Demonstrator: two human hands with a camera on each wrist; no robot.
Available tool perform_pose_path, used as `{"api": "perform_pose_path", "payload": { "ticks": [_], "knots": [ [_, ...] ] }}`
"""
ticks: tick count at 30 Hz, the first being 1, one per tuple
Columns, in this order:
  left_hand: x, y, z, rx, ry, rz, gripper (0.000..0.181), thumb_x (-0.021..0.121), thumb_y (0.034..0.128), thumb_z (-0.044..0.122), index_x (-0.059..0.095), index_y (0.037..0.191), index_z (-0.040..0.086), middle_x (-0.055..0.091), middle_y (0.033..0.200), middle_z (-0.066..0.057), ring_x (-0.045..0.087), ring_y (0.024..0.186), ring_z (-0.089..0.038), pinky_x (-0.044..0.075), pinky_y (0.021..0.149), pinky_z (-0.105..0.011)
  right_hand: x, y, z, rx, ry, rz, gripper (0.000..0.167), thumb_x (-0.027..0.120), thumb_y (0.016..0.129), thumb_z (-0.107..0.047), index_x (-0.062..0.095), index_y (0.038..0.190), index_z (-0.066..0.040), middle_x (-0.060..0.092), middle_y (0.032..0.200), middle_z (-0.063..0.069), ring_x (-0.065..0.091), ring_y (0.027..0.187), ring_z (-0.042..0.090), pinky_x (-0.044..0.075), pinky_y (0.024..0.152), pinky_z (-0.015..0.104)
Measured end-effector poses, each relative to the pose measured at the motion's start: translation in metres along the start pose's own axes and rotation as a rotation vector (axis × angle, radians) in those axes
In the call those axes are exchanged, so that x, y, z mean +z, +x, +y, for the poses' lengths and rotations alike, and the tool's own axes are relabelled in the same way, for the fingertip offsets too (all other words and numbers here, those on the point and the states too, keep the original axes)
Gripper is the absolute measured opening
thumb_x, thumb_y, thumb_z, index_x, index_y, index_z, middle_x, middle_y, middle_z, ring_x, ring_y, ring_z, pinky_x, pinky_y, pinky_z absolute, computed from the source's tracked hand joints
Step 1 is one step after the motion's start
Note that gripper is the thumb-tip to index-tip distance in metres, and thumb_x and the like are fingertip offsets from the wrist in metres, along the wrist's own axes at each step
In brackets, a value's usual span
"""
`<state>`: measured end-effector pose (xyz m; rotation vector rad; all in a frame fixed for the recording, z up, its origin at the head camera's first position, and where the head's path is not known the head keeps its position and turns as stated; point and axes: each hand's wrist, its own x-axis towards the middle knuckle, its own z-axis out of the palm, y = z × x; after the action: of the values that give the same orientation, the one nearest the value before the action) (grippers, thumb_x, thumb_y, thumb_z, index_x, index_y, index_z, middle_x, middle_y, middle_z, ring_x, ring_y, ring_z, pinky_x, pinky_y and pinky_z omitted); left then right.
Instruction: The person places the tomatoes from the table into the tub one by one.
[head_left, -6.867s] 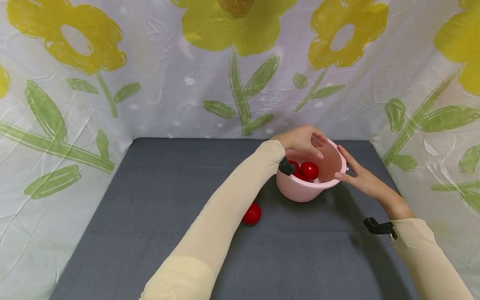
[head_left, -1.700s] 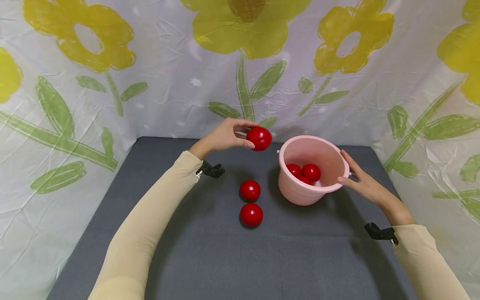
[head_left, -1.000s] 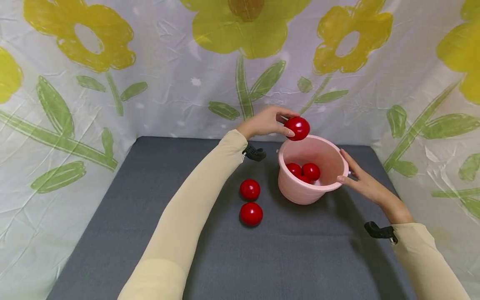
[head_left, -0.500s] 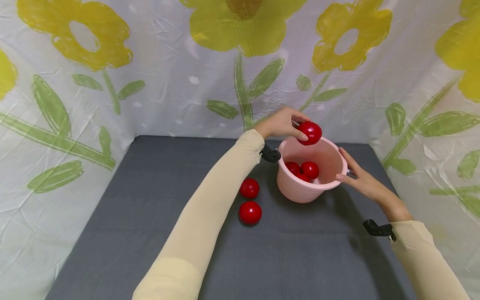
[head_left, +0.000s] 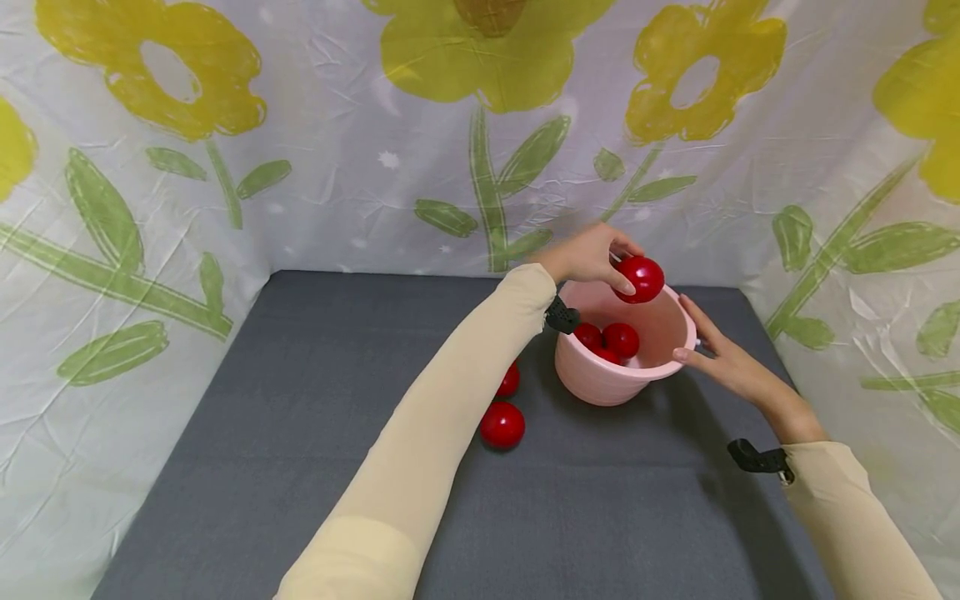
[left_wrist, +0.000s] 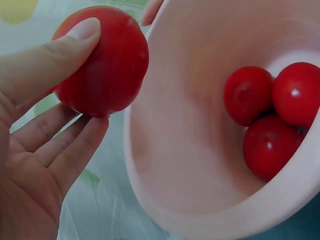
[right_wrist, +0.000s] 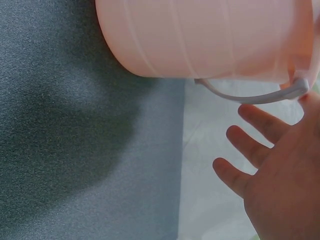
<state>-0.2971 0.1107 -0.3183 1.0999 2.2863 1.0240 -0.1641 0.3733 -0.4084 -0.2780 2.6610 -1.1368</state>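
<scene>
My left hand [head_left: 585, 254] grips a glossy red tomato [head_left: 640, 279] between thumb and fingertips, above the mouth of a pink bucket [head_left: 600, 383]. In the left wrist view that tomato [left_wrist: 107, 65] looks slightly lobed. Three more tomatoes [head_left: 621, 340] lie together at the bottom of the bucket. At the bucket's right side, my right hand [head_left: 723, 358] holds the rim, thumb over it and index finger outside. Its other fingers [right_wrist: 250, 145] stretch out beside the grey handle [right_wrist: 260, 97]. Two tomatoes are on the table; the front one [head_left: 502, 425] shows whole, the rear one [head_left: 509, 381] is partly behind my left sleeve.
A dark grey cloth covers the table [head_left: 300, 400]. Behind and at both sides hangs a pale curtain [head_left: 337, 167] printed with yellow flowers. The bucket stands near the table's back right corner. My left forearm [head_left: 427, 425] crosses over the table's middle.
Since the first frame, another tomato has appeared on the table. My left hand has carried its tomato rightward, then lowered it slightly over the bucket. My right hand stays at the rim.
</scene>
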Motion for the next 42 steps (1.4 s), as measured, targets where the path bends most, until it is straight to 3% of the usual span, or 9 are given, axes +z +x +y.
{"api": "perform_pose_path", "payload": {
  "ticks": [7,14,27,35,42],
  "knots": [
    [0.014,0.010,0.004,0.010,0.058,-0.071,0.058,0.077,0.0842,0.015,0.057,0.138,0.006,0.063,0.136,-0.009,0.060,0.123,-0.019,0.052,0.097,-0.018,0.000,0.000,0.001,-0.013,0.010,-0.003,0.094,0.061,0.095,-0.029,-0.008,0.158,-0.038,-0.002,0.169,0.011,0.011,0.148,0.051,0.017,0.109,0.079],
    [0.023,0.010,0.006,0.021,0.058,-0.100,0.055,0.078,0.0840,0.013,0.058,0.135,0.005,0.064,0.132,-0.009,0.060,0.119,-0.018,0.052,0.095,-0.017,0.000,0.000,0.003,-0.016,0.020,-0.005,0.094,0.061,0.095,-0.029,-0.009,0.158,-0.037,-0.003,0.169,0.011,0.010,0.148,0.051,0.017,0.108,0.079],
    [0.038,0.011,0.012,-0.069,0.051,-0.141,0.060,0.084,0.0784,0.020,0.061,0.135,0.018,0.065,0.132,0.001,0.059,0.117,-0.010,0.055,0.090,-0.018,0.000,-0.001,0.001,-0.012,0.012,0.001,0.093,0.060,0.096,-0.031,-0.009,0.158,-0.038,-0.001,0.169,0.012,0.012,0.148,0.050,0.019,0.108,0.079],
    [0.035,0.008,0.007,0.012,0.018,-0.129,0.051,0.078,0.0839,0.016,0.063,0.132,0.010,0.065,0.132,-0.005,0.061,0.122,-0.017,0.051,0.100,-0.019,0.001,0.000,0.001,-0.016,0.009,0.003,0.092,0.059,0.097,-0.031,-0.010,0.158,-0.036,-0.004,0.169,0.010,0.010,0.149,0.050,0.016,0.109,0.079],
    [0.031,0.008,0.001,0.041,0.019,-0.117,0.050,0.078,0.0839,0.015,0.064,0.130,0.005,0.066,0.131,-0.010,0.063,0.121,-0.022,0.052,0.099,-0.019,0.001,0.000,0.002,-0.006,0.011,-0.001,0.092,0.059,0.097,-0.030,-0.011,0.157,-0.040,-0.005,0.169,0.009,0.009,0.150,0.050,0.015,0.109,0.079]
  ]
}}
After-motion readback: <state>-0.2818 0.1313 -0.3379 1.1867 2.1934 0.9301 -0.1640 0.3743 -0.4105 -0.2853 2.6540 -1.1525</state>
